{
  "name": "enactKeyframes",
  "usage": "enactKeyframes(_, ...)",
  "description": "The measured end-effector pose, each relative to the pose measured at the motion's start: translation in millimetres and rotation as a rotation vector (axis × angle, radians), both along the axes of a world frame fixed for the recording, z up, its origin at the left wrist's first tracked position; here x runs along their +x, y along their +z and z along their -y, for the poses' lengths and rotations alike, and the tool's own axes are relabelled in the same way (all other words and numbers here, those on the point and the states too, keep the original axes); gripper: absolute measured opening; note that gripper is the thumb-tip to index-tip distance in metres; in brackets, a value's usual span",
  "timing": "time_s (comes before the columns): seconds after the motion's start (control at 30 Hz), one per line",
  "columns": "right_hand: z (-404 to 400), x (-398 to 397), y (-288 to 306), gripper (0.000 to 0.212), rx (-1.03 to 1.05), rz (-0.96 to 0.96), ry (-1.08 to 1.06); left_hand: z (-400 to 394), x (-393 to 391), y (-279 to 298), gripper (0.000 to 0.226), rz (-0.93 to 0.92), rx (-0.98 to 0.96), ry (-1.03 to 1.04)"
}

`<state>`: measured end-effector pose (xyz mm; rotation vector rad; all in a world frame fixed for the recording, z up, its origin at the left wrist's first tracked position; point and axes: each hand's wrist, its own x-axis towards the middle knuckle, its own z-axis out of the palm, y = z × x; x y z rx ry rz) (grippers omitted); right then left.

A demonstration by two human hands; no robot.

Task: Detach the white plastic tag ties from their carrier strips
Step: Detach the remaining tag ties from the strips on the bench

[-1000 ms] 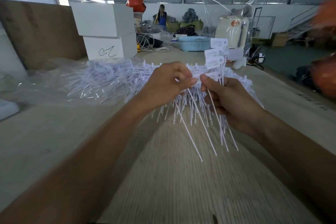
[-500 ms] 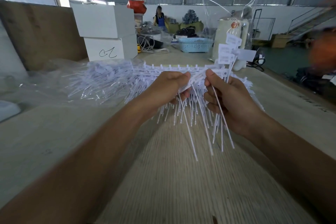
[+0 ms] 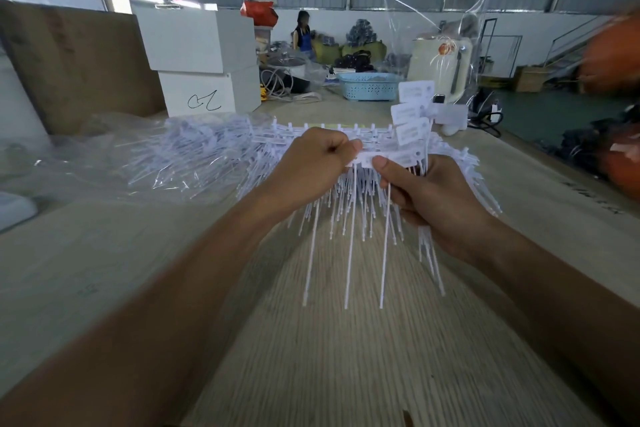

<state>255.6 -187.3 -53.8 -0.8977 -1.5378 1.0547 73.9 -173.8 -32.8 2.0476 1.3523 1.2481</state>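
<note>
Both hands are raised over the wooden table [image 3: 329, 357]. My left hand [image 3: 311, 166] is closed on one end of a white carrier strip [image 3: 363, 158] whose thin tag ties [image 3: 349, 253] hang down from it. My right hand [image 3: 429, 198] pinches the same strip with its thumb and also grips a bundle of loose white ties; their flat label ends [image 3: 412, 114] stick up above the fingers. Behind the hands lies a large heap of more white tie strips [image 3: 207, 152], partly inside clear plastic.
Two stacked white boxes [image 3: 204, 62] and a brown board [image 3: 79, 62] stand at the back left. A blue basket [image 3: 367, 85] and a clear bag over a cream appliance [image 3: 440, 62] sit at the far end. A person [image 3: 304, 35] stands far behind. Something orange and blurred [image 3: 616, 55] sits at the right edge.
The strip has turned from tilted to level, its ties now hanging straight down. My right thumb has moved onto the strip beside my left hand. The label ends in my right hand rose slightly.
</note>
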Motion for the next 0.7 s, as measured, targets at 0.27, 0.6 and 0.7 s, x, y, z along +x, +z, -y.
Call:
enactKeyframes(0.27,4.9,4.3,11.6,0.034,0.422,0.249,-0.099,6.7,-1.6,9.2,0.04,0.243,-0.283,-0.104)
enactKeyframes(0.6,-3.4,25.3,21.7,0.029,0.895,0.72,-0.149,8.1,2.7,7.6,0.041,0.106,-0.305,-0.115)
enactKeyframes(0.7,-10.7,32.8,18.7,0.028,0.92,0.746,-0.239,9.8,-0.9,8.4,0.036,0.03,-0.297,-0.154)
